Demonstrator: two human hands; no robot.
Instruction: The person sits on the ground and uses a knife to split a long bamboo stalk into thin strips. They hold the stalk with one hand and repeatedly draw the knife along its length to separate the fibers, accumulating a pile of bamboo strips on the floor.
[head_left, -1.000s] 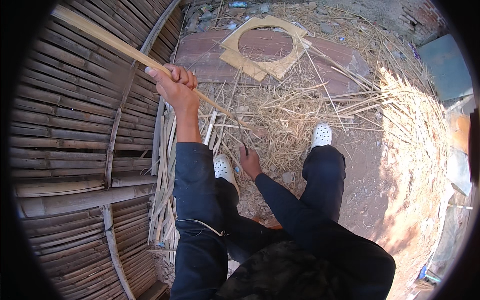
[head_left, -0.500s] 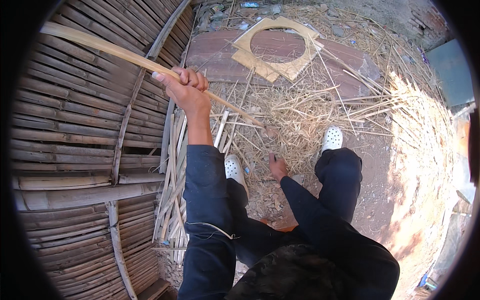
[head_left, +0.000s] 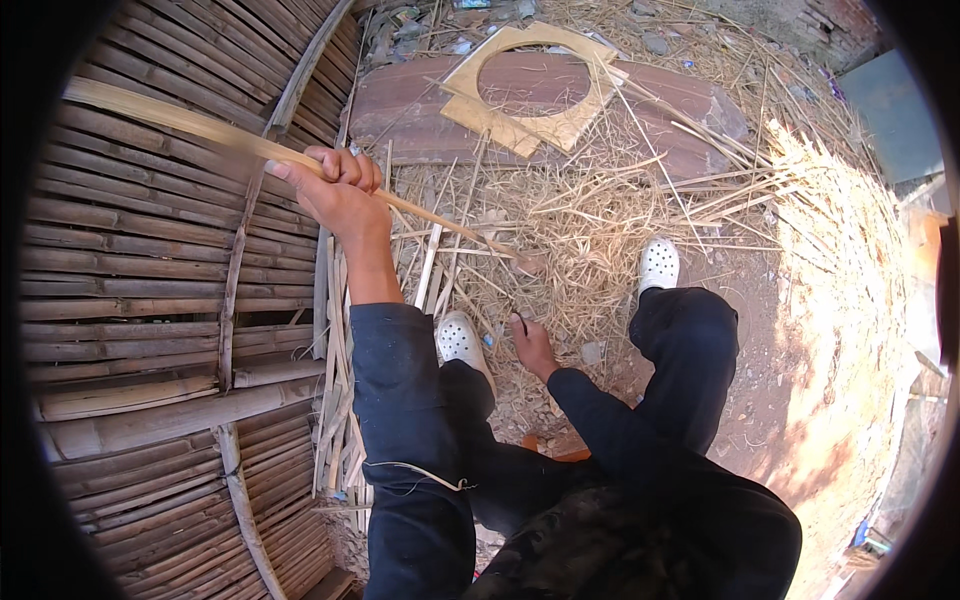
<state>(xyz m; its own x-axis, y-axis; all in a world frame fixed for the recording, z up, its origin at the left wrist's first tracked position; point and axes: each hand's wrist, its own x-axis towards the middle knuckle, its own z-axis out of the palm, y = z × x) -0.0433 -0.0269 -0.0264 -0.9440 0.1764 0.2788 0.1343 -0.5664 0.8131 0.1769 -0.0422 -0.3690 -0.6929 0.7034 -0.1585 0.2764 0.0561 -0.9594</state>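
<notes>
My left hand [head_left: 345, 205] is closed around a long pale bamboo strip [head_left: 185, 118], thumb along it. The strip slants from the upper left, past the hand, down to the right, where its thin end reaches the litter of shavings near a small brownish lump [head_left: 528, 265]. Low between my feet, my right hand [head_left: 535, 350] is closed on a slim dark tool [head_left: 521, 322]; only a short piece shows, too small to tell its kind. The two hands are apart, and the right one does not touch the strip.
A bamboo-slat wall [head_left: 130, 250] rises close on the left, with split strips [head_left: 335, 400] stacked along its foot. Shavings [head_left: 590, 215] cover the ground ahead. A board with a round hole [head_left: 462, 85] lies on a reddish-brown sheet [head_left: 400, 120]. My white clogs [head_left: 660, 265] flank the shavings.
My right hand has shifted slightly left, and more of the dark tool shows above it. My left hand keeps its hold on the bamboo strip. The whole view has turned a little.
</notes>
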